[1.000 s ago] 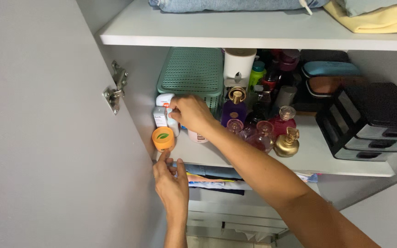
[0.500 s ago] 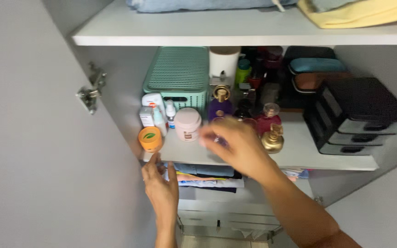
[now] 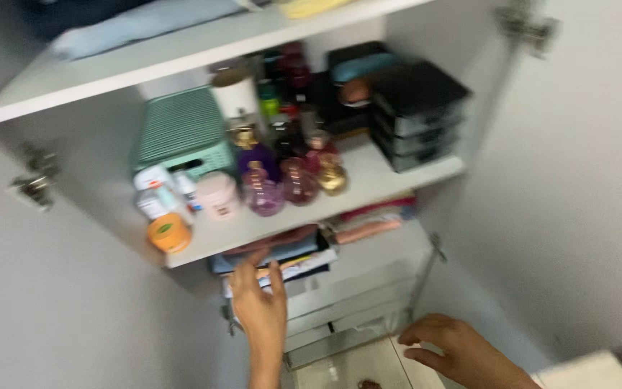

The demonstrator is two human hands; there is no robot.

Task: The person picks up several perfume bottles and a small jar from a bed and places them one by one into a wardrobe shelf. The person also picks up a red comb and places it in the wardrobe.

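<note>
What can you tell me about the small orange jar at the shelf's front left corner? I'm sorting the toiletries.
The small round orange jar looks like plastic, with a green mark on its flat lid. It leans slightly at the front left corner of the white shelf, lid on. White bottles stand just behind it. The left hand is below it, not touching. Motion blur hides finer detail.

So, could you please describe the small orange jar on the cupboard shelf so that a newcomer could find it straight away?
Start at the open white cupboard's middle shelf, the one crowded with bottles in front of a green basket. Follow its front edge to the far left corner, just above the raised left hand. The orange jar sits there, low and round, the only orange thing among white and pink containers.
</note>
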